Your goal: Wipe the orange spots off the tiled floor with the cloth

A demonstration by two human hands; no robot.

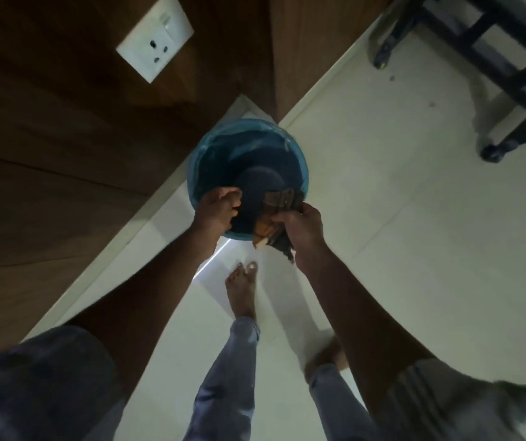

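I stand over a round bin lined with a blue bag (201, 154) on the pale tiled floor (414, 237). My right hand (300, 226) grips a dark cloth (276, 211) with orange-stained patches, bunched over the bin's near rim. My left hand (215, 211) has its fingers curled at the bin's near-left rim; whether it pinches the bag edge or the cloth is unclear. No orange spots show on the floor in view.
A wooden wall with a white socket plate (155, 39) runs along the left. A dark chair frame (494, 62) stands at the upper right. My bare feet (242, 291) are just behind the bin.
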